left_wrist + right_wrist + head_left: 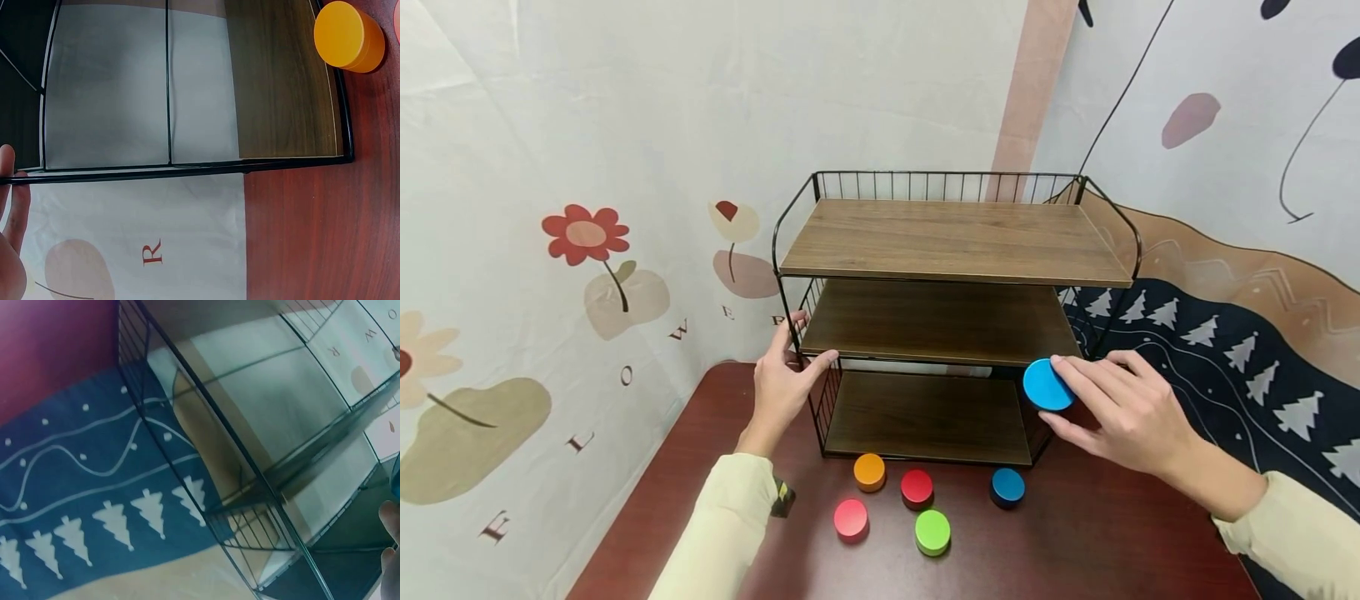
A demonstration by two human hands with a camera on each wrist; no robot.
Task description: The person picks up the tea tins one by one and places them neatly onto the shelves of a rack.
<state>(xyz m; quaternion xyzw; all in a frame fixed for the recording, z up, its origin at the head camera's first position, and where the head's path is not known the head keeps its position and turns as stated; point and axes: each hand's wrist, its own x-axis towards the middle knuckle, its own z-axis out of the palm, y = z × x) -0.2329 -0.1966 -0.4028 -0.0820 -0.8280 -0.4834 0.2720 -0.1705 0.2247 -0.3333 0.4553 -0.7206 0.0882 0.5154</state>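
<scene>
A three-tier shelf rack (955,242) with wooden boards and a black wire frame stands on the table. My left hand (782,392) grips its left front post near the middle board, and in the left wrist view the fingers (19,212) lie around the black bar. My right hand (1123,412) pinches a light blue round container (1047,385) in front of the rack's right side, level with the gap under the middle board. Only the fingertips (390,519) and a sliver of blue show in the right wrist view. All three boards look bare.
Before the rack lie small round containers: orange (869,472), red (917,488), pinkish red (852,520), green (932,532) and dark blue (1007,487). A small dark object (783,498) sits partly behind the left sleeve. Printed cloth (887,92) hangs behind the reddish-brown table (1075,542).
</scene>
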